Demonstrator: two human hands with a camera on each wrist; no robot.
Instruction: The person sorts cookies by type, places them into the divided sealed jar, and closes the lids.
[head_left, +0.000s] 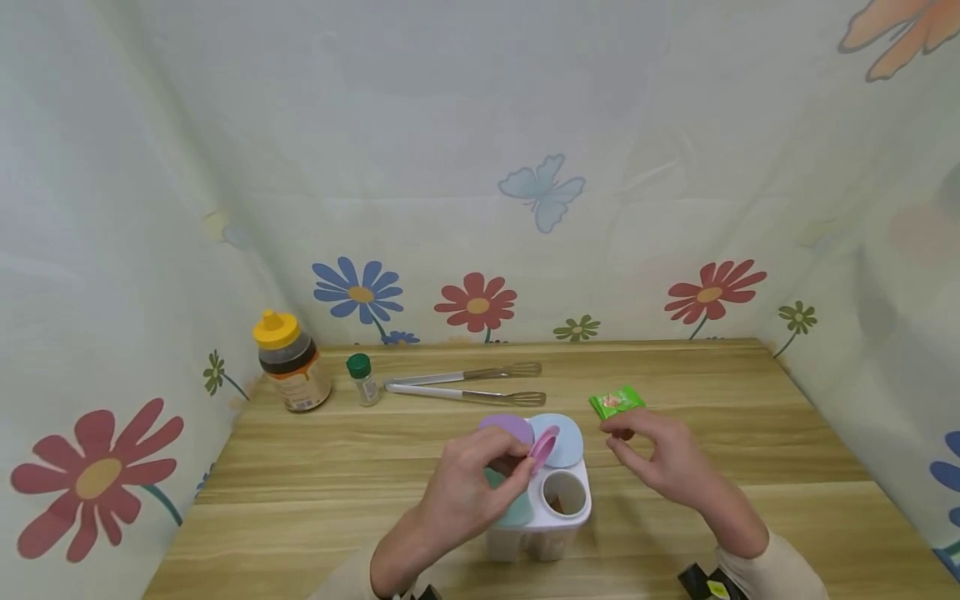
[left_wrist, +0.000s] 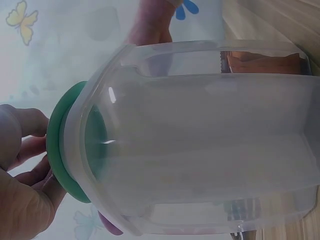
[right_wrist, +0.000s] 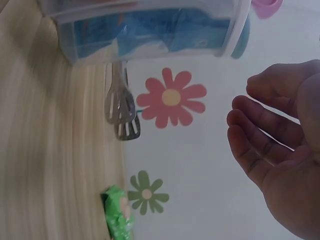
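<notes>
- Far left, I see a squeeze bottle (head_left: 294, 371) with a yellow cap, standing on the wooden table (head_left: 337, 467).
- Next to it is a little shaker (head_left: 365, 385) with a green top.
- Then metal tongs (head_left: 431, 392) lie flat, arms spread, behind the box.
- The four-cup box (head_left: 551, 523) wears a purple lid (head_left: 506, 427), green lid (head_left: 517, 512) and blue lid (head_left: 562, 446). Its front right cup (head_left: 574, 495) is uncovered, something brown (head_left: 557, 504) inside.
- A green packet (head_left: 617, 402) lies to the right.
- The left hand (head_left: 472, 477) hides part of the green lid from me. Its thumb and finger pinch the pink lid (head_left: 543, 451) above the box.
- The right hand (head_left: 666, 460) hangs right of the box, thumb and fingers apart.
</notes>
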